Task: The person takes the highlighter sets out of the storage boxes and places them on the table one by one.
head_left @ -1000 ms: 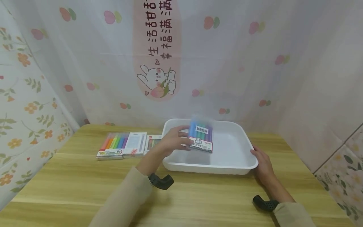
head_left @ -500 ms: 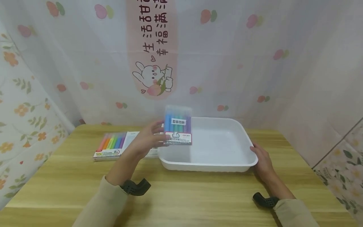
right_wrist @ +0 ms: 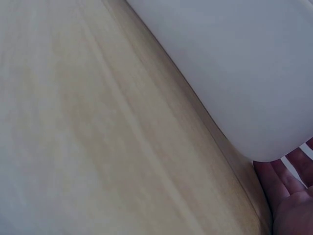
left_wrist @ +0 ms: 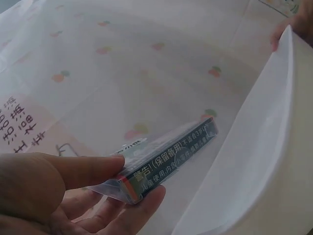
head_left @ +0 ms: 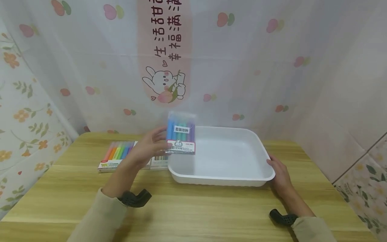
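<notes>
My left hand (head_left: 146, 148) holds a clear pack of highlighters (head_left: 181, 136) by its left side, above the left edge of a white tray (head_left: 229, 158). Blue, green and purple pens show through the plastic. In the left wrist view, the thumb and fingers pinch one end of the highlighter pack (left_wrist: 168, 159), whose dark printed edge faces the camera. At the tray's right end, my right hand (head_left: 281, 174) grips the rim, thumb on top. The right wrist view shows its fingers under the tray's corner (right_wrist: 244, 88).
Left of the tray lies another pack of coloured pens (head_left: 116, 154), partly covered by my left forearm. Beside it, flat boxes (head_left: 159, 162) are half hidden by my hand. The wooden table (head_left: 205, 211) meets a patterned curtain (head_left: 229, 84) at the back.
My left hand has carried the highlighter pack leftward, from over the inside of the tray to above its left edge. The right hand stays on the tray's right end.
</notes>
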A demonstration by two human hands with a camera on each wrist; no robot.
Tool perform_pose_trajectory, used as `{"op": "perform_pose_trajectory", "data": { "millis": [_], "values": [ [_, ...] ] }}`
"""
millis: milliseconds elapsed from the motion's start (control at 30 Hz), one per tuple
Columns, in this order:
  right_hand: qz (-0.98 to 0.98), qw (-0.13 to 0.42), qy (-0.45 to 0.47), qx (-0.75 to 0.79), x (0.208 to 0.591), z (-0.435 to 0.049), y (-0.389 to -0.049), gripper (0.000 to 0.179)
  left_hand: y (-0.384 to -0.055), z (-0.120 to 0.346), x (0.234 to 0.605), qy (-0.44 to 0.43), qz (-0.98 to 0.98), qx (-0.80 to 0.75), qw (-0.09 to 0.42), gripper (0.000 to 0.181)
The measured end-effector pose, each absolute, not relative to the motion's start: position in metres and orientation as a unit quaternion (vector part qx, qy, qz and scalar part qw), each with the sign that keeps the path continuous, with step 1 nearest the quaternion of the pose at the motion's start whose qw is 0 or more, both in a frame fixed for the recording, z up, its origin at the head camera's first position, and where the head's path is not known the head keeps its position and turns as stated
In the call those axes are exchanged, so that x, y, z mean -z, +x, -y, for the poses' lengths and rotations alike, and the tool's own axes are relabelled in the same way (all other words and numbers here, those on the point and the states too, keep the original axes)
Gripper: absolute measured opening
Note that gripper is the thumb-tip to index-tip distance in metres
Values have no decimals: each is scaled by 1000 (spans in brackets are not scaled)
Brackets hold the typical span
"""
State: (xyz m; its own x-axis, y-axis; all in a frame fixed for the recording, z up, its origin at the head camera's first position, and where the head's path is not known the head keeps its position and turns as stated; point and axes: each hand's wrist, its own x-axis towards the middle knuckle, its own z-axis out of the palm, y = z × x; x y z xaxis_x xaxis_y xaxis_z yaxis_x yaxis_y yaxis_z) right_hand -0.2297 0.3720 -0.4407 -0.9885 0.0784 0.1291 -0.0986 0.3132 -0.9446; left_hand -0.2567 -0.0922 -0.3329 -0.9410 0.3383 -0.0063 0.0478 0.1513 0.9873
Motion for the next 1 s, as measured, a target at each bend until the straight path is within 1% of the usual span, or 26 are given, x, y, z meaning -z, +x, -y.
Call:
{"op": "perform_pose_trajectory", "data": {
  "millis": [267, 600, 867, 1000],
  "values": [
    [809, 75, -3, -583, 439, -370, -229, 58, -254, 121, 320, 115, -755, -640, 82, 71],
    [828, 66, -3, -556, 435, -375, -228, 59, -252, 154, 307, 98, -760, -639, 63, 70],
    [837, 70, 2, -543, 435, -374, -228, 60, -254, 175, 306, 58, -787, -612, 56, 64],
    [828, 62, -1, -557, 438, -374, -228, 59, -253, 185, 307, 37, -800, -596, 60, 63]
  ]
}}
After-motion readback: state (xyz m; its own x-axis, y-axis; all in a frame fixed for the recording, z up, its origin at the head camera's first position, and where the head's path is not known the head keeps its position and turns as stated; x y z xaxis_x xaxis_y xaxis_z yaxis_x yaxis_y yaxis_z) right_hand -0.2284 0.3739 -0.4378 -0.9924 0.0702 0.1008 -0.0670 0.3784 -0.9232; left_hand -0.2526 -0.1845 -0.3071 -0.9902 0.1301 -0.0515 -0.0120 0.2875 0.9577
